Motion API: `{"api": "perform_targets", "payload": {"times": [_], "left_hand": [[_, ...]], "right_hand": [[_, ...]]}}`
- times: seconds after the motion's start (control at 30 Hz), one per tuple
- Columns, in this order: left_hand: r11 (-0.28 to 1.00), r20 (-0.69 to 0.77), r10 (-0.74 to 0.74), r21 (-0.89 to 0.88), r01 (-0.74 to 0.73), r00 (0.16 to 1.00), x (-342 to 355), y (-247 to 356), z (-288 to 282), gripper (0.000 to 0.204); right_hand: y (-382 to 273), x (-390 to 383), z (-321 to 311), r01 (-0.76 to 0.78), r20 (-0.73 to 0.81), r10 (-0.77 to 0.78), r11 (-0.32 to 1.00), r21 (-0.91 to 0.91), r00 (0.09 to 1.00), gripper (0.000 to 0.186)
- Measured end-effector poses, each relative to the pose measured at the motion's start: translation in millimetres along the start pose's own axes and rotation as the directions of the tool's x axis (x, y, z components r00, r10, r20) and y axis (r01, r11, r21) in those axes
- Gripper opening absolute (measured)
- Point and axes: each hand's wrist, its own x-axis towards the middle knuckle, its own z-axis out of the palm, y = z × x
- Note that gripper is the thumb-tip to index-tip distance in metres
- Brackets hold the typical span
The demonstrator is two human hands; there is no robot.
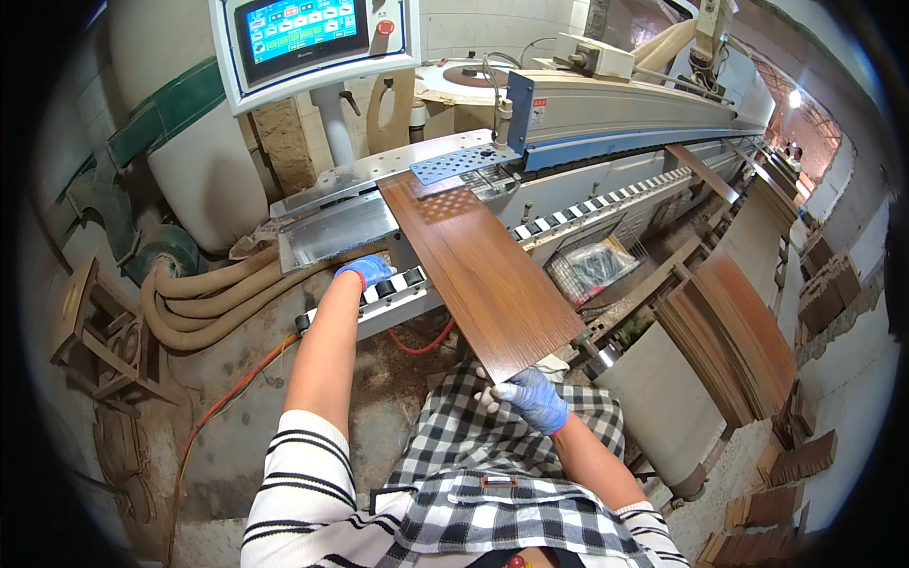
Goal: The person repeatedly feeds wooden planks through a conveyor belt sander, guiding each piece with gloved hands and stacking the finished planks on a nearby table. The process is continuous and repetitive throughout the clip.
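Note:
A long brown wood-grain board (483, 275) slants across the machine's metal infeed table (341, 227) and the roller rail (393, 293), its near end jutting toward me. My right hand (535, 399), in a blue glove, grips the near end at its corner, fingers at the edge. To the left of the board, my blue-gloved left hand (367, 271) rests by the rollers beneath the table's front edge. Its fingers look stretched out, with nothing held in them. The board's far end sits beside a perforated blue guard plate (464, 163).
A control panel with a lit screen (301, 28) and a red button (385, 27) stands above the table. Ribbed hoses (180, 317) and an orange cable (213, 407) lie at left. To the right are stacked boards (729, 331) and another board (703, 172) farther along the machine.

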Motion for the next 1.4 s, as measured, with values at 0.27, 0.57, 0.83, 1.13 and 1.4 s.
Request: {"api": "perform_targets", "payload": {"times": [0.27,0.57,0.83,1.13,1.4], "left_hand": [[0.999,0.001,0.025,0.025,-0.025,1.000,-3.2,5.7,-3.0,0.050],[0.998,0.009,0.054,0.033,-0.054,0.999,-1.7,7.3,-3.0,0.046],[0.993,0.032,0.084,0.080,-0.086,0.996,-7.0,4.7,-5.6,0.039],[0.960,0.071,-0.068,-0.266,0.085,0.995,-0.4,-26.4,1.9,0.023],[0.955,0.046,0.061,-0.293,-0.045,0.997,33.4,-84.6,3.5,0.033]], "right_hand": [[13.0,-2.4,-30.5,0.033,-0.182,-0.042,0.998,-0.056,0.982,0.035],[1.4,-9.5,-74.8,0.116,-0.400,-0.078,0.991,0.072,0.913,0.030],[-14.4,-11.2,-124.1,0.188,-0.561,-0.076,0.972,0.144,0.824,0.030],[-29.8,-65.4,-176.0,0.330,-0.691,-0.185,0.940,0.082,0.698,0.029],[-0.6,-279.5,-329.5,0.303,-0.874,-0.460,0.820,-0.486,-0.158,0.035]]}}
